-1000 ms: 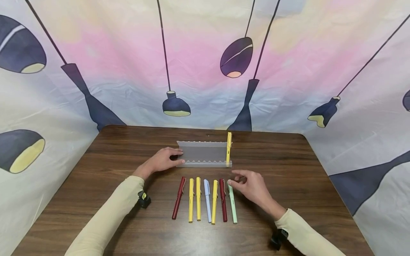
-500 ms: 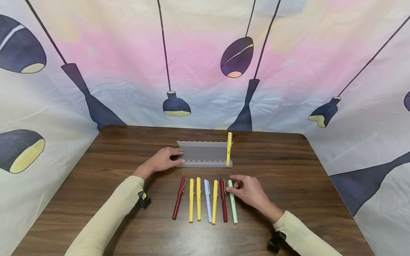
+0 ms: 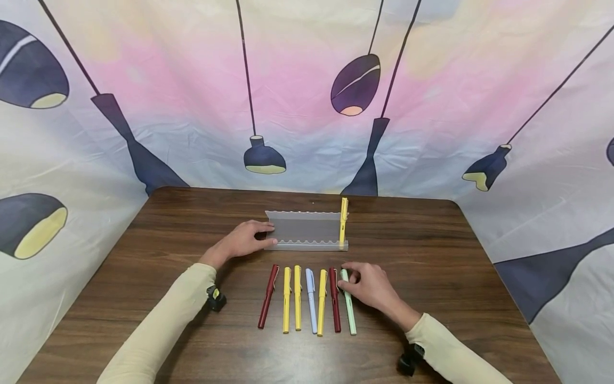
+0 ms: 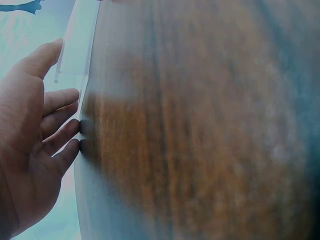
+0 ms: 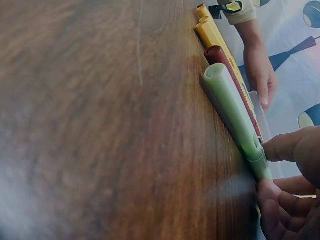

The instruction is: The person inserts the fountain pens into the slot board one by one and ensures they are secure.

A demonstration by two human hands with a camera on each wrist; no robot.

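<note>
My right hand [image 3: 371, 287] pinches the clip end of a mint-green pen [image 3: 349, 309] that lies on the table, thumb on one side and fingers on the other. In the right wrist view, the same green pen [image 5: 232, 102] runs up to the fingertips. A clear plastic pen rack [image 3: 304, 229] stands behind the row, with one yellow pen [image 3: 342, 224] upright at its right end. At the rack's left end, my left hand [image 3: 244, 238] rests with thumb and fingers spread against it. The left wrist view shows those fingers [image 4: 62, 107] loosely extended beside the rack.
Left of the green pen lie a dark red pen [image 3: 334, 301], a yellow pen [image 3: 322, 304], a light blue pen [image 3: 311, 301], two more yellow pens and another dark red pen [image 3: 267, 298]. A patterned cloth [image 3: 307, 106] hangs beyond the wooden table [image 3: 192, 213].
My right hand has come down and left around the green pen's clip end, its fingers closing in on it. The left hand and the rack stay where they were.
</note>
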